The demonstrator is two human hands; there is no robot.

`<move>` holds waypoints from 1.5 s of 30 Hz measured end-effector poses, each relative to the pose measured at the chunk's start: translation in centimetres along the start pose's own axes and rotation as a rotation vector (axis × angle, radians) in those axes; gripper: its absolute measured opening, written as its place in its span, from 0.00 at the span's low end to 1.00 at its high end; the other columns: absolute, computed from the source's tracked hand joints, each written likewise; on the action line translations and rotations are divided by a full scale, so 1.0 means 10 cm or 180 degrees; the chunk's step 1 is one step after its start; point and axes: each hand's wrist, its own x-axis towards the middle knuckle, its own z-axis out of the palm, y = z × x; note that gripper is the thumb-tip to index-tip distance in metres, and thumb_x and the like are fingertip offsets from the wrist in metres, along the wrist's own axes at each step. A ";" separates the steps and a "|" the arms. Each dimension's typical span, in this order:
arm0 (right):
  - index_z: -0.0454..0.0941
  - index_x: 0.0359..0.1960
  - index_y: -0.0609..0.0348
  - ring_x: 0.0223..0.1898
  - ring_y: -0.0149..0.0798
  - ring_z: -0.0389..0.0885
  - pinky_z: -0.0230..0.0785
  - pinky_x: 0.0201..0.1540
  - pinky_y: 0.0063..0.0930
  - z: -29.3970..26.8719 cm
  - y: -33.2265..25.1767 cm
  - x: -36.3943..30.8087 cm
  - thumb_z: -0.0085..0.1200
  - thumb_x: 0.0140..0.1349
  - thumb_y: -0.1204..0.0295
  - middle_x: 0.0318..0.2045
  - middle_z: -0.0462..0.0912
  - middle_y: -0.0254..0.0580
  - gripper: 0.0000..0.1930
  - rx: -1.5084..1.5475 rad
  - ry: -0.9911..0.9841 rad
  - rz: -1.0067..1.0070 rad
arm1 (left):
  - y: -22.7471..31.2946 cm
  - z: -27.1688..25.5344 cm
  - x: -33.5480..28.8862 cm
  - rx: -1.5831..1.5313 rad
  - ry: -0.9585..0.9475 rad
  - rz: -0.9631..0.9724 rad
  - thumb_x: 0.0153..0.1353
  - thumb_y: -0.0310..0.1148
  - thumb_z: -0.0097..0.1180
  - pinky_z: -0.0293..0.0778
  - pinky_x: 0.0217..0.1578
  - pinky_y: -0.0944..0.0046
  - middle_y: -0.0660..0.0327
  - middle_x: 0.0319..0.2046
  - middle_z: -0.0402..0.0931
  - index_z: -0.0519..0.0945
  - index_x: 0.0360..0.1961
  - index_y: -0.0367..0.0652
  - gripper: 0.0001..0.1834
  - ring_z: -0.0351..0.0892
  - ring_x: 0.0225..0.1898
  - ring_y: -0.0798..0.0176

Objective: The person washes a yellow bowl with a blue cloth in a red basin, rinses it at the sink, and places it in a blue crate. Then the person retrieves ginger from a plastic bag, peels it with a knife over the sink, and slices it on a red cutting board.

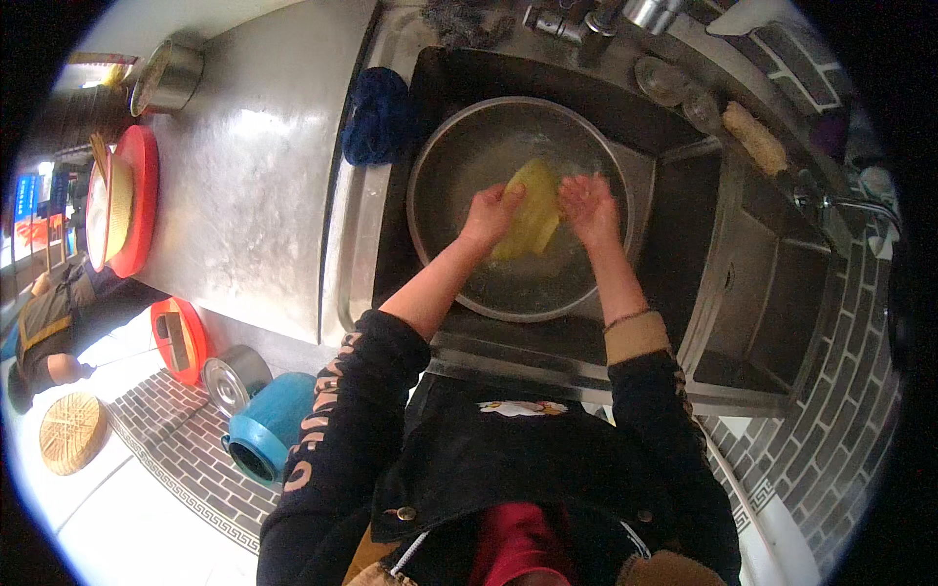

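A large round metal basin (430, 244) with water in it sits in the sink. Over it my left hand (493, 217) pinches the side of a limp yellow cloth (535, 217), thumb on top. The cloth hangs down toward the water. Just right of the cloth is my right hand (592, 211), palm partly turned up and fingers loosely curled and apart, a little blurred. It seems to hold nothing; whether its fingertips touch the cloth's edge is hard to see.
A dark blue bundled cloth (376, 115) lies on the sink's left rim beside the steel counter (244, 176). A faucet (586, 27) stands behind the basin. To the right are a second sink bowl (757, 303) and a loofah-like scrubber (754, 137). A blue jug-like container (269, 430) stands at lower left.
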 end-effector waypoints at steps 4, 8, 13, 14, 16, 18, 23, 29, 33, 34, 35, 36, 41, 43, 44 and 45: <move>0.75 0.53 0.53 0.57 0.49 0.71 0.64 0.57 0.39 0.63 0.06 -0.48 0.50 0.61 0.64 0.53 0.74 0.49 0.18 -0.4147 -0.1117 -0.1676 | 0.24 -0.02 -0.04 -0.0103 0.0229 -0.0087 0.64 0.46 0.52 0.74 0.35 0.64 0.59 0.35 0.79 0.77 0.44 0.34 0.22 0.77 0.31 0.66; 0.71 0.57 0.52 0.62 0.44 0.65 0.58 0.62 0.40 0.78 -0.06 -0.39 0.49 0.63 0.61 0.60 0.68 0.45 0.22 -0.3940 -0.0684 -0.1678 | 0.42 -0.20 -0.12 -0.0928 0.0267 -0.0225 0.65 0.48 0.51 0.74 0.32 0.63 0.60 0.29 0.79 0.78 0.38 0.36 0.21 0.77 0.28 0.66; 0.69 0.57 0.55 0.57 0.42 0.70 0.61 0.61 0.39 0.33 -0.21 -0.24 0.54 0.62 0.60 0.56 0.72 0.40 0.24 -0.0540 -0.0031 0.0815 | 0.27 -0.40 0.13 -0.1346 0.0658 -0.0514 0.65 0.51 0.48 0.73 0.40 0.56 0.51 0.41 0.77 0.75 0.47 0.35 0.26 0.77 0.39 0.58; 0.69 0.57 0.56 0.56 0.41 0.71 0.62 0.60 0.39 0.28 -0.17 -0.23 0.54 0.61 0.60 0.56 0.73 0.41 0.24 -0.0511 -0.0212 0.0564 | 0.20 -0.39 0.20 -0.1390 0.0775 -0.0603 0.65 0.51 0.47 0.73 0.41 0.56 0.50 0.43 0.76 0.74 0.49 0.35 0.27 0.77 0.41 0.57; 0.69 0.56 0.58 0.54 0.41 0.72 0.64 0.58 0.38 0.25 -0.03 -0.29 0.56 0.61 0.59 0.54 0.73 0.41 0.25 -0.0280 -0.0426 0.0305 | 0.07 -0.35 0.28 -0.0990 0.0902 -0.0240 0.66 0.52 0.43 0.69 0.48 0.56 0.49 0.48 0.74 0.73 0.52 0.35 0.29 0.74 0.47 0.55; 0.70 0.55 0.60 0.52 0.41 0.73 0.66 0.56 0.37 0.32 0.08 -0.37 0.57 0.60 0.61 0.52 0.75 0.42 0.24 -0.0314 -0.0519 -0.0147 | -0.01 -0.24 0.29 -0.0784 0.0854 -0.0084 0.65 0.53 0.42 0.67 0.51 0.57 0.50 0.49 0.74 0.72 0.53 0.35 0.30 0.73 0.49 0.55; 0.74 0.46 0.66 0.41 0.37 0.78 0.70 0.44 0.33 0.66 0.27 -0.68 0.56 0.59 0.69 0.41 0.80 0.44 0.16 -0.1580 0.0296 -0.1303 | -0.13 0.19 0.02 -0.2346 0.0441 -0.0424 0.67 0.50 0.38 0.67 0.53 0.53 0.52 0.53 0.71 0.69 0.57 0.40 0.27 0.71 0.52 0.54; 0.78 0.34 0.67 0.29 0.39 0.81 0.71 0.34 0.36 0.77 0.33 -0.84 0.56 0.58 0.69 0.27 0.82 0.43 0.10 -0.3846 -0.0770 -0.1295 | -0.54 -0.01 -0.01 -0.2021 -0.0188 -0.1441 0.66 0.42 0.41 0.82 0.34 0.55 0.55 0.45 0.75 0.73 0.49 0.43 0.18 0.78 0.40 0.55; 0.78 0.34 0.66 0.31 0.50 0.81 0.71 0.34 0.41 0.49 0.36 -0.63 0.56 0.57 0.69 0.30 0.82 0.49 0.10 -0.5442 -0.1338 -0.1362 | -0.64 -0.24 0.05 -0.1968 -0.0216 -0.2004 0.65 0.35 0.43 0.82 0.30 0.56 0.53 0.44 0.75 0.72 0.50 0.41 0.15 0.78 0.38 0.52; 0.78 0.34 0.66 0.33 0.52 0.81 0.71 0.34 0.43 0.39 0.40 -0.55 0.55 0.57 0.70 0.31 0.82 0.50 0.10 -0.5803 -0.1419 -0.1358 | -0.59 -0.29 0.07 -0.2128 -0.0151 -0.2189 0.65 0.34 0.44 0.81 0.30 0.54 0.52 0.45 0.75 0.71 0.52 0.41 0.16 0.78 0.39 0.51; 0.78 0.34 0.65 0.34 0.54 0.81 0.71 0.35 0.44 0.28 0.45 -0.47 0.55 0.57 0.70 0.33 0.82 0.52 0.10 -0.6161 -0.1516 -0.1347 | -0.51 -0.34 0.06 -0.1905 -0.0019 -0.1939 0.65 0.34 0.44 0.80 0.31 0.54 0.52 0.46 0.74 0.70 0.54 0.42 0.17 0.78 0.39 0.51; 0.79 0.36 0.63 0.35 0.54 0.81 0.72 0.35 0.45 0.18 0.52 -0.39 0.54 0.58 0.71 0.34 0.82 0.51 0.09 -0.6842 -0.1589 -0.1349 | -0.40 -0.40 0.04 -0.2016 0.0050 -0.1675 0.64 0.33 0.45 0.79 0.33 0.53 0.51 0.47 0.74 0.68 0.56 0.42 0.19 0.78 0.40 0.50; 0.80 0.40 0.56 0.37 0.54 0.80 0.73 0.37 0.47 -0.29 0.72 0.00 0.50 0.57 0.76 0.37 0.81 0.49 0.11 -0.7293 -0.0555 -0.1108 | 0.34 -0.51 -0.21 0.1424 0.0496 0.0573 0.53 0.26 0.55 0.71 0.49 0.49 0.52 0.56 0.68 0.72 0.55 0.44 0.25 0.71 0.54 0.49; 0.80 0.42 0.56 0.37 0.54 0.80 0.73 0.37 0.47 -0.41 0.71 -0.01 0.50 0.57 0.75 0.37 0.81 0.49 0.11 -0.7527 -0.0698 -0.3145 | 0.72 -0.65 -0.30 0.3006 0.1350 0.2961 0.44 0.24 0.58 0.64 0.56 0.47 0.52 0.57 0.67 0.76 0.51 0.49 0.28 0.65 0.59 0.45; 0.80 0.42 0.57 0.37 0.53 0.80 0.73 0.37 0.48 -0.43 0.68 -0.05 0.50 0.57 0.75 0.37 0.81 0.49 0.12 -0.7672 -0.0621 -0.3859 | 0.92 -0.74 -0.29 0.3720 0.1836 0.3171 0.40 0.26 0.61 0.59 0.59 0.45 0.52 0.59 0.64 0.76 0.51 0.54 0.30 0.60 0.62 0.42; 0.79 0.42 0.57 0.37 0.53 0.80 0.73 0.38 0.47 -0.43 0.65 -0.11 0.50 0.58 0.74 0.37 0.81 0.48 0.11 -0.7450 -0.1035 -0.3875 | 1.07 -0.84 -0.27 0.4010 0.2148 0.2971 0.42 0.29 0.62 0.58 0.60 0.45 0.52 0.62 0.60 0.73 0.54 0.55 0.32 0.57 0.63 0.43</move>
